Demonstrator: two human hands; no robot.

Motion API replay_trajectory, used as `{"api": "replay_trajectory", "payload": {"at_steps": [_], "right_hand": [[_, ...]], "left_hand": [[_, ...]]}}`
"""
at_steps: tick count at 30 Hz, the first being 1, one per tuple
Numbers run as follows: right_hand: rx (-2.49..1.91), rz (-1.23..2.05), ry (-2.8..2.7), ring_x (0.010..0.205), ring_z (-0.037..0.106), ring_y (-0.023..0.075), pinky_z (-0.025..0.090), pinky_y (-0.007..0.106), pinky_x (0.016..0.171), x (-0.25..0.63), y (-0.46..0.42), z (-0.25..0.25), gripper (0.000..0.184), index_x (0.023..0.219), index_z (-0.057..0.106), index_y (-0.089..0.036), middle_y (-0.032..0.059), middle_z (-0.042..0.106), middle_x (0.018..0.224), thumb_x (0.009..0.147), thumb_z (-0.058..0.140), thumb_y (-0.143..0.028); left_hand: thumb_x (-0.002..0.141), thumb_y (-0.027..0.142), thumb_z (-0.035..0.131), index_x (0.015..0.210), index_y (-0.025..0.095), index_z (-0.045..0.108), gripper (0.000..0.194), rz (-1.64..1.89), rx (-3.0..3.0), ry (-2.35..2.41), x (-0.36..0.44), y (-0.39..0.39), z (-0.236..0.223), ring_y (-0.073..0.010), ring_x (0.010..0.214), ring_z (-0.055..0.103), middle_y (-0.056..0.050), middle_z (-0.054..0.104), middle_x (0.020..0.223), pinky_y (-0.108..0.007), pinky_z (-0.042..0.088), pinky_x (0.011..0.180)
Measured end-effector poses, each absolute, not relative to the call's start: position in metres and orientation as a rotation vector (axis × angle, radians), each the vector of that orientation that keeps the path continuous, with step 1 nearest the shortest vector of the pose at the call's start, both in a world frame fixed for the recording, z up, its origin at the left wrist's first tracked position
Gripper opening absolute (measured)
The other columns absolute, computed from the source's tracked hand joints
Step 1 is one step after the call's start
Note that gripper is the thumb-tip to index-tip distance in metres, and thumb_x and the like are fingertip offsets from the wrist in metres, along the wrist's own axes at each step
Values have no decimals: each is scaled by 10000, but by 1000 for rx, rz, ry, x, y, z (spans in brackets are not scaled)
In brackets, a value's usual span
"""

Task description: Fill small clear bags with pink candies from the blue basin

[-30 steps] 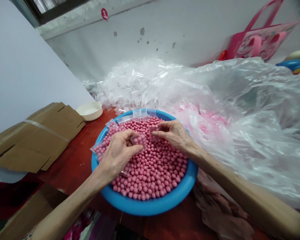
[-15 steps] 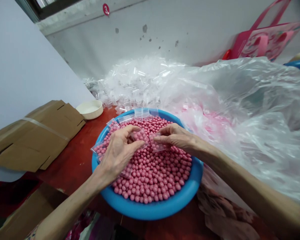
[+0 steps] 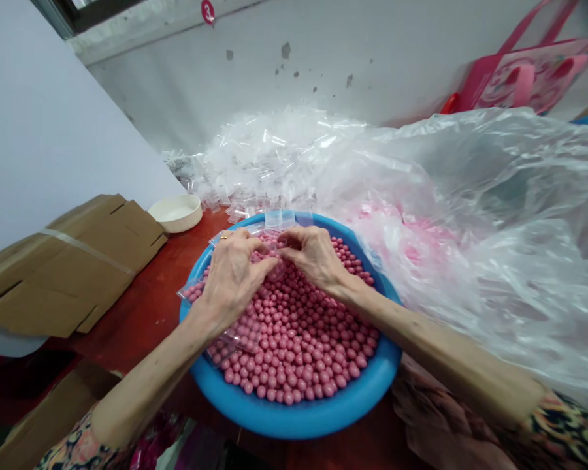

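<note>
A blue basin (image 3: 294,411) full of small pink balls (image 3: 298,346) sits on a red table. My left hand (image 3: 232,274) and my right hand (image 3: 313,254) meet over the far half of the basin, fingers pinched together on a small clear plastic bag (image 3: 274,261) with pink balls in it. Most of that bag is hidden by my fingers. More small clear bags (image 3: 235,336) lie under my left wrist and along the basin's far rim (image 3: 279,219).
A heap of small clear bags (image 3: 269,156) lies behind the basin. A large crumpled clear plastic sheet (image 3: 494,228) covers the right. A cream bowl (image 3: 176,212) and flattened cardboard (image 3: 73,261) lie at the left. A pink bag (image 3: 519,72) stands at the back right.
Both hands have moved toward the far rim of the basin and closed together. The right hand came in from the right until its fingers met the left hand's on the small bag.
</note>
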State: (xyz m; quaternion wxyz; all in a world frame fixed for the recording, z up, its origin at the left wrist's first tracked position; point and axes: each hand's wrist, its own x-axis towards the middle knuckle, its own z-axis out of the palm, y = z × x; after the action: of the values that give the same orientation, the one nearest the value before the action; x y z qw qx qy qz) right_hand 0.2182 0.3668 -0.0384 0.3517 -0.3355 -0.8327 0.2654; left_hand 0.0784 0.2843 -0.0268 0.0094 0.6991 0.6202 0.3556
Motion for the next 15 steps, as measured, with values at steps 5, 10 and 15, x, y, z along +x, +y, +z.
{"api": "replay_trajectory", "payload": {"at_steps": [5,10,15], "right_hand": [[-819,587,-2298,592,491,131,347,255,599,202,367,-57,160,624,612,-128,-2,570,583,699,507,-34],[-736,512,-2405,660,507,145,373,260,644,202,365,-59,196,717,632,-146,8,609,684,717,485,-17],[-884,341,-2291,689,523,175,388,295,681,225,380,-25,214,846,659,-131,55,610,773,748,492,-40]], "left_hand": [[865,208,427,1084,47,544,296,1006,2433,1869,79,275,-41,-265,966,460,-136,525,979,-448,381,889],[893,198,343,1115,76,473,284,761,2488,1900,79,271,-44,-298,1102,419,-175,491,1135,-505,357,955],[858,251,477,969,179,538,145,535,2565,2067,76,282,-46,-331,1110,463,-121,552,1052,-542,385,944]]}}
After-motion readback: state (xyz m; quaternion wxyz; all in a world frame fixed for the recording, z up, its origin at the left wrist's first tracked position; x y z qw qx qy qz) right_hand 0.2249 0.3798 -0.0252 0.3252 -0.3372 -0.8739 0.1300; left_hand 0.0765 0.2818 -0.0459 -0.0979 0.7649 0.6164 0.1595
